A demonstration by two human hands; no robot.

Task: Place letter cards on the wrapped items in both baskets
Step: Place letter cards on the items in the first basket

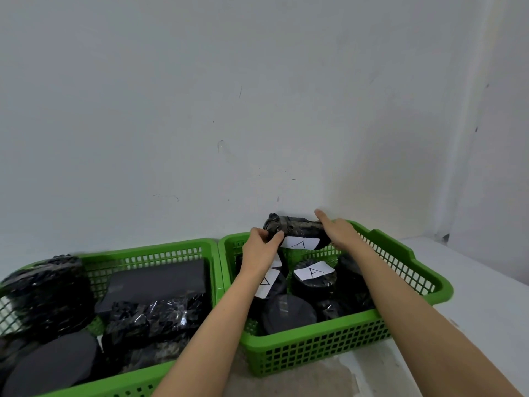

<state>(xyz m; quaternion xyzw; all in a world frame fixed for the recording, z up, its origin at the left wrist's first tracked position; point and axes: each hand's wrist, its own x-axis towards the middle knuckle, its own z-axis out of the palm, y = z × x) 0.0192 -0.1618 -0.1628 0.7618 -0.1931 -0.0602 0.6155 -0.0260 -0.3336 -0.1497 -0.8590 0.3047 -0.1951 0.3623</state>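
Observation:
Two green baskets stand side by side against the wall, the left basket (148, 249) and the right basket (400, 253). Both hold black wrapped items. Over the right basket's far rim I hold a long black wrapped item (297, 226). My left hand (264, 246) grips its left end and my right hand (339, 232) grips its right end. A white card marked "A" (300, 243) sits on its front face. Lower in that basket a round wrapped item carries another "A" card (313, 271), and a third card (266, 285) shows partly behind my left wrist.
The left basket's wrapped items (154, 316) show no cards. A pale wall (257, 110) rises directly behind both baskets. The baskets rest on a white surface (486, 325) that extends to the right.

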